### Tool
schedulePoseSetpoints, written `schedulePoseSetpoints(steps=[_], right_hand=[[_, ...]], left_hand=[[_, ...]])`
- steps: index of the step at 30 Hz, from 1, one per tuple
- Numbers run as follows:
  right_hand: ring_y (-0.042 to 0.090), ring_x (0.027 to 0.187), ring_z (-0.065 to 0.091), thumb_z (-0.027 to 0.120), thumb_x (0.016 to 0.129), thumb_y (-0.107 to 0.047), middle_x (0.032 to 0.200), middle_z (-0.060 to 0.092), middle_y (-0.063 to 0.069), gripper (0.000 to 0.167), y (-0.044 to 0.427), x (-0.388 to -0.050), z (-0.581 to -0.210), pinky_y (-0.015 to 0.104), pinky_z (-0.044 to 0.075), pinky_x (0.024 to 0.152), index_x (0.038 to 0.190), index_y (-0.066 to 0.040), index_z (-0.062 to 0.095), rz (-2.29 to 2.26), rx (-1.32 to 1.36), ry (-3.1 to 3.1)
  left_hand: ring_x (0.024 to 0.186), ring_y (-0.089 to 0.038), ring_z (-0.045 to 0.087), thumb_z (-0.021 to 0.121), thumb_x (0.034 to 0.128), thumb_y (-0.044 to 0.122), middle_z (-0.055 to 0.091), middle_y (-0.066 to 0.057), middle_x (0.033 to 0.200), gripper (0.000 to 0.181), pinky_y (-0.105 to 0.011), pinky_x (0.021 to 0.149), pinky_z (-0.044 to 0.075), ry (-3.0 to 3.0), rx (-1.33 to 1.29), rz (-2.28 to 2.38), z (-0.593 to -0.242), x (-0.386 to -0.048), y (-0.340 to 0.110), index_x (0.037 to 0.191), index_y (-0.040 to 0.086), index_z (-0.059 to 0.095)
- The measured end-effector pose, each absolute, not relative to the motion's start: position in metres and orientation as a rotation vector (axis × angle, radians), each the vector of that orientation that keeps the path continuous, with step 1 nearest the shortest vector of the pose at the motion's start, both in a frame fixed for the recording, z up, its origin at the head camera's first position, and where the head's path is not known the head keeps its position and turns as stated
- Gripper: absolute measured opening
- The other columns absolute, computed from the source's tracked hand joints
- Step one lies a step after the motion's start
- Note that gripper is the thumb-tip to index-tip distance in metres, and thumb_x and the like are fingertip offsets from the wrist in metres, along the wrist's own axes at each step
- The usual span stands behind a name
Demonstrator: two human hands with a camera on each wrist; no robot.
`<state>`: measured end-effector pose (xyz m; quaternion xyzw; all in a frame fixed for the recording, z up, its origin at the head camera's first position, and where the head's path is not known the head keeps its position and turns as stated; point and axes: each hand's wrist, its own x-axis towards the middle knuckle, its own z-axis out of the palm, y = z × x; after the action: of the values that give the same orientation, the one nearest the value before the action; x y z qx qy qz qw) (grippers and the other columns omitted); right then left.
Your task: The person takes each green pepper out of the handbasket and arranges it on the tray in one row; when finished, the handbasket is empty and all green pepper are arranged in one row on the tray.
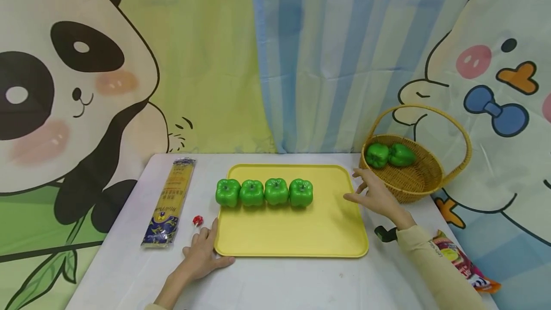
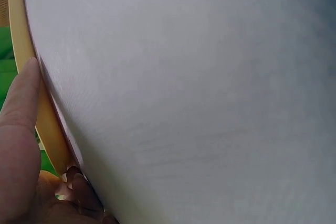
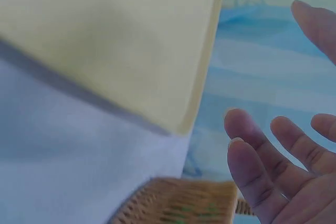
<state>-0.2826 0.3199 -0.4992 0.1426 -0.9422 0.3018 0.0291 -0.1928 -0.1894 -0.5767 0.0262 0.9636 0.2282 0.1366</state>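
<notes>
Several green bell peppers stand in a row on a yellow tray, toward its upper left. My left hand rests at the tray's lower left corner, its fingers along the rim. In the left wrist view, a finger touches the tray's edge. Over the tray's right edge is my right hand, fingers spread, holding nothing. Just beyond it stands a wicker basket with two green bell peppers inside. The right wrist view shows these spread fingers near the basket's rim.
Left of the tray lie a yellow and blue packet and a small red-wrapped lollipop. By my right forearm are a dark object, partly hidden, and a colourful snack bag. Printed curtains hang behind the white table.
</notes>
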Motion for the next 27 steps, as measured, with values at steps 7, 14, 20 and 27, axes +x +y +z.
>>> schedulePoseSetpoints(steps=[7, 14, 20, 27], right_hand=[[0.024, 0.088, 0.065, 0.075, 0.089, -0.046, 0.122, 0.059, 0.018, 0.08, 0.35, -0.294, -0.486, 0.038, 0.053, 0.073, 0.148, -0.003, 0.042, 0.863, 0.34, -2.867], [0.042, 0.108, 0.061, 0.072, 0.093, -0.039, 0.136, 0.054, 0.024, 0.072, 0.383, -0.31, -0.474, 0.059, 0.051, 0.087, 0.147, -0.001, 0.044, 0.886, 0.291, -2.82], [0.046, 0.118, 0.057, 0.064, 0.096, -0.048, 0.142, 0.051, 0.025, 0.072, 0.407, -0.326, -0.463, 0.059, 0.049, 0.09, 0.149, -0.005, 0.043, 0.971, 0.191, -2.834], [0.047, 0.125, 0.051, 0.06, 0.095, -0.056, 0.144, 0.05, 0.025, 0.079, 0.419, -0.342, -0.46, 0.062, 0.046, 0.094, 0.151, -0.003, 0.04, 0.95, 0.141, -2.894]], left_hand=[[0.106, -0.026, 0.041, 0.082, 0.0654, 0.069, 0.048, -0.012, 0.128, 0.131, -0.047, 0.077, 0.035, 2.805, 0.08, 0.659, -0.577, -0.192, -0.189, 0.162, 0.012, 0.014], [0.106, -0.026, 0.041, 0.082, 0.0656, 0.068, 0.048, -0.012, 0.128, 0.131, -0.049, 0.078, 0.036, 2.806, 0.083, 0.664, -0.578, -0.193, -0.189, 0.162, 0.012, 0.014], [0.106, -0.025, 0.041, 0.081, 0.066, 0.07, 0.048, -0.012, 0.128, 0.131, -0.049, 0.078, 0.037, 2.804, 0.078, 0.654, -0.577, -0.193, -0.189, 0.162, 0.012, 0.014], [0.107, -0.026, 0.041, 0.081, 0.0663, 0.069, 0.048, -0.013, 0.128, 0.13, -0.048, 0.078, 0.036, 2.794, 0.071, 0.66, -0.575, -0.192, -0.188, 0.162, 0.011, 0.015]])
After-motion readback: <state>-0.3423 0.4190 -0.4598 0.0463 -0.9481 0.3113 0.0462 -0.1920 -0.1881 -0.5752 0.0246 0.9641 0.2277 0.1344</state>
